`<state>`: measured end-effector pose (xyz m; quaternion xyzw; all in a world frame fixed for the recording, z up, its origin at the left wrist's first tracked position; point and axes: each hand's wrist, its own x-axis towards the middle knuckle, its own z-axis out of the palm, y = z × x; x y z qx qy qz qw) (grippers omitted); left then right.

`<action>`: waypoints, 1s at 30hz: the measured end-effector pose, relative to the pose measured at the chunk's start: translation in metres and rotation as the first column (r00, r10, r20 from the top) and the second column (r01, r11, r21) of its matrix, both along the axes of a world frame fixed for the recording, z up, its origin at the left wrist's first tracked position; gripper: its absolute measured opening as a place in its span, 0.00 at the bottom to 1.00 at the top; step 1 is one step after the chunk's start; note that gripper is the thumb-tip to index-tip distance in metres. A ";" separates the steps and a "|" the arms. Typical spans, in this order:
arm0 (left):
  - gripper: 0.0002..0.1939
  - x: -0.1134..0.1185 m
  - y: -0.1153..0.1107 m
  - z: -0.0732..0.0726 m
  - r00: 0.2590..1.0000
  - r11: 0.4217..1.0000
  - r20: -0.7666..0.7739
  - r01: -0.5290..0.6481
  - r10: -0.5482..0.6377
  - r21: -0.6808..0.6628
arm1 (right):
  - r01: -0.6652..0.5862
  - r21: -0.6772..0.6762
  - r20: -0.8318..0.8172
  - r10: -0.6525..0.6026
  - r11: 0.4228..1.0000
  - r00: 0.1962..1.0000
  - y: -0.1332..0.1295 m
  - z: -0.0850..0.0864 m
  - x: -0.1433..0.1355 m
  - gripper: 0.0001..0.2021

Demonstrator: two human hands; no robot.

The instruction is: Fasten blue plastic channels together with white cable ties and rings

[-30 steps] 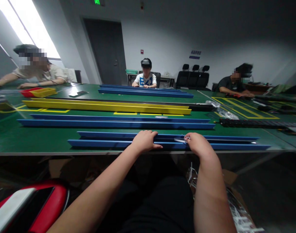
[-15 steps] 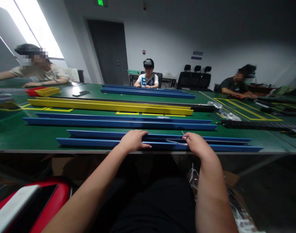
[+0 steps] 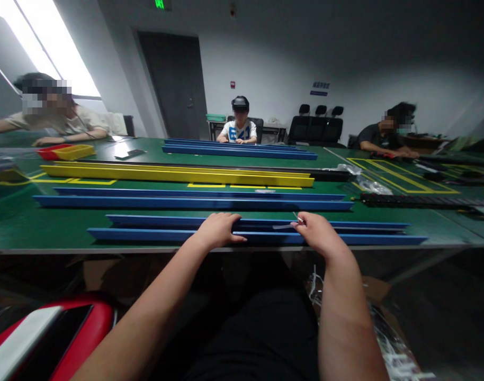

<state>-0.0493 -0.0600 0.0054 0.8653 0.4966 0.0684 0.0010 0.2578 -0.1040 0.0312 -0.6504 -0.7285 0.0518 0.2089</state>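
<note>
Along the near table edge lies a long blue channel [image 3: 139, 235] with two raised walls. My left hand [image 3: 216, 230] straddles it near the middle, fingers over the back wall and thumb at the front wall. To the right, my right hand [image 3: 316, 228] is closed in a pinch just above the same channel. From its fingertips a thin whitish strip [image 3: 282, 227] runs left into the groove, and a short end sticks up behind the thumb. What the strip is made of I cannot tell.
Beyond lie another blue channel [image 3: 186, 202], a yellow channel [image 3: 178, 173] and more blue channels [image 3: 238, 153]. Red and yellow trays [image 3: 75, 152] stand at left. A black rail [image 3: 417, 201] and clear plastic [image 3: 371, 185] lie at right. Three people sit around the table [image 3: 47, 233].
My right hand has shifted slightly left along the channel with the strip, whose part in the groove now looks shorter. My left hand stays on the channel. The view has drifted slightly.
</note>
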 end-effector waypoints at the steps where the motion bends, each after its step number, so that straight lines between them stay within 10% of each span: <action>1: 0.40 0.002 0.000 -0.001 1.000 1.000 -0.006 0.000 0.000 0.012 | 0.002 0.010 -0.007 -0.002 1.000 1.000 0.001 -0.001 0.000 0.12; 30: 0.43 0.032 0.017 -0.003 0.999 0.998 0.011 0.043 -0.044 0.054 | 0.058 0.036 -0.113 -0.054 0.998 0.992 -0.003 0.009 -0.004 0.10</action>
